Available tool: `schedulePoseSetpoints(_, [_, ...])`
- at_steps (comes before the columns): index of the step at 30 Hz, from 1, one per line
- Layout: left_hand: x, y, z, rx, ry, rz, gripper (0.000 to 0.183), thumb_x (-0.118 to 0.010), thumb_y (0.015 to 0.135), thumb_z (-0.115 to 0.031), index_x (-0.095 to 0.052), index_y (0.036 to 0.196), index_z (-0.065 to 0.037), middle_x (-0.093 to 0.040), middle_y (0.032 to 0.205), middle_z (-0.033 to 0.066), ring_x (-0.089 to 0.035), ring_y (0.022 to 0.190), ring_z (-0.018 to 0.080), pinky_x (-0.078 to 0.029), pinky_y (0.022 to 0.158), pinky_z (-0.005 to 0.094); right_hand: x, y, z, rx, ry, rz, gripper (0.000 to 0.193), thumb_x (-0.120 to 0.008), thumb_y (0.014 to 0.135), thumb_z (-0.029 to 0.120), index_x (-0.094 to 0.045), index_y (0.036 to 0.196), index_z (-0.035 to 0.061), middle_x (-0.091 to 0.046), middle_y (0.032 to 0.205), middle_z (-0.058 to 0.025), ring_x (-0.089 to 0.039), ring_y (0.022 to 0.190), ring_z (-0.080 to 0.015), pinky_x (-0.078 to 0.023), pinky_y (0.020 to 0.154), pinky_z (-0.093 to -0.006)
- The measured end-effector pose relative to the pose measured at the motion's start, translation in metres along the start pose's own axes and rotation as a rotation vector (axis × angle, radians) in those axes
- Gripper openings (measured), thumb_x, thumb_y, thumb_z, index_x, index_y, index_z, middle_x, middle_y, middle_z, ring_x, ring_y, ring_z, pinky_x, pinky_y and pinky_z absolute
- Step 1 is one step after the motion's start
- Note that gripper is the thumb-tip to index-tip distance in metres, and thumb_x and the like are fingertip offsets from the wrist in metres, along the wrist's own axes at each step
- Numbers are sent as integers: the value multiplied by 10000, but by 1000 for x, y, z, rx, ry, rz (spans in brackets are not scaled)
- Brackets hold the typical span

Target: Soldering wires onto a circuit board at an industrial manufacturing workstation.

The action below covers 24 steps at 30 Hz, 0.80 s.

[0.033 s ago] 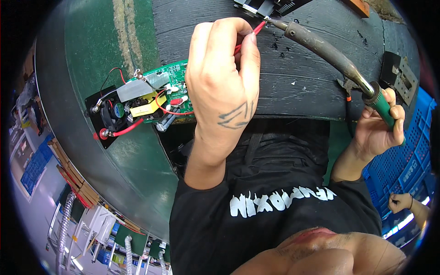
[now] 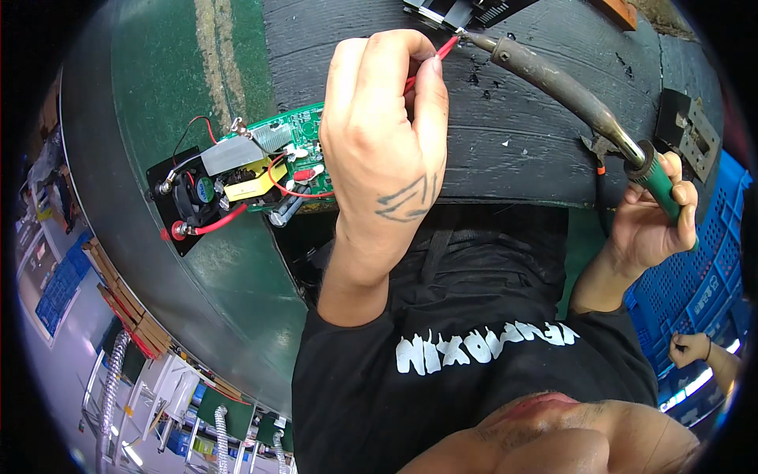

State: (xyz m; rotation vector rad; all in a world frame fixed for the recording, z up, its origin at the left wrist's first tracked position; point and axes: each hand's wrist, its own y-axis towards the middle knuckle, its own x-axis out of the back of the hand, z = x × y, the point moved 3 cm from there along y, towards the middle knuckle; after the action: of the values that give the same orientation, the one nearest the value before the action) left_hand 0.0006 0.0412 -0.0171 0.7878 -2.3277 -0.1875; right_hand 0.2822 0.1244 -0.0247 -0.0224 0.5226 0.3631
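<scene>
My left hand (image 2: 384, 118) pinches a red wire (image 2: 447, 47) between thumb and forefinger. That wire's end meets the tip of a soldering iron (image 2: 553, 83), beside a black finned metal part (image 2: 450, 13) at the far edge. My right hand (image 2: 654, 213) is closed around the iron's green handle. Left of and partly under my left hand lies a green circuit board (image 2: 296, 126) with a grey heat sink, a yellow-wrapped component and several wires. A black end panel with a small fan (image 2: 193, 197) is attached to its left end.
Cutting pliers (image 2: 602, 150) lie near the iron's handle. A metal bracket (image 2: 698, 141) sits at the dark wooden board's right end. Blue plastic crates (image 2: 687, 276) stand at the right, where another person's hand (image 2: 689, 348) shows.
</scene>
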Motion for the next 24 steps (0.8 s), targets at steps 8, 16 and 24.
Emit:
schedulePoseSetpoints(8, [0,0,-2,-54,28,-24,79,-628,849,17,-603,914,-19,-559,815,107,-547,727,267,-455,645,362,-1,0,0,-3,-11,12,340,-484,927,343,-669,1020,74,-596,1168,-219,-646,836,-311,-540,607,-318])
schedulePoseSetpoints(16, [0,-1,-2,-17,96,-17,57,-652,882,-25,-626,927,-2,-581,827,77,-587,728,164,-482,696,269,-4,1,-3,-2,-5,-11,329,-474,930,324,-672,1010,74,-599,1166,-215,-646,810,-304,-539,614,-315])
schedulePoseSetpoints(24, [-1,-2,1,-40,36,-32,83,-637,844,15,-597,910,-17,-534,823,118,-542,702,273,-454,639,372,-6,-1,-1,-28,-2,-36,310,-508,905,323,-672,976,70,-573,1136,-195,-625,848,-295,-518,618,-303])
